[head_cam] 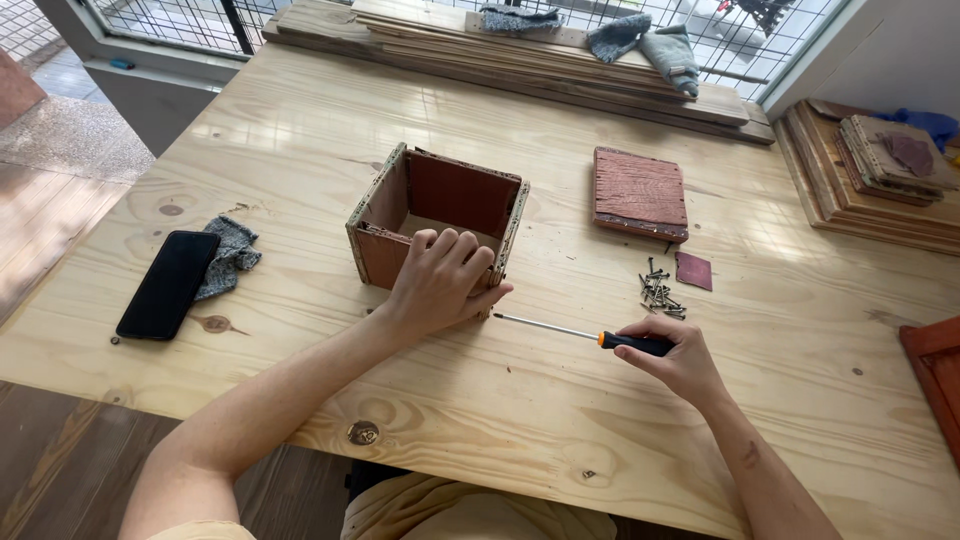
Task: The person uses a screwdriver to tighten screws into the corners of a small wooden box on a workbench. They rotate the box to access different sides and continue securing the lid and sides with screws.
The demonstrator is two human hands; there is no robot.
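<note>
The open wooden box (437, 222), four reddish-brown boards joined at the corners, stands near the middle of the pine table (300, 140). Far to its left a black phone (168, 284) lies flat beside a crumpled grey cloth (232, 252), both well apart from the work, seemingly put aside. The left hand (441, 282) drapes over the box's near wall, fingers curled over the top edge and thumb against the near right corner, clamped on it, apparently to stop it sliding. To the right, the right hand (672, 355) is closed around the black-and-orange handle of a screwdriver (590, 335), which is held almost level with the table, its tip pointing at the box's near right corner by the thumb; whether it meets a screw cannot be told. Beyond it a small heap of screws (659, 291) lies within easy reach, next to a small dark red square (693, 270) and a loose ribbed wooden panel (640, 193).
</note>
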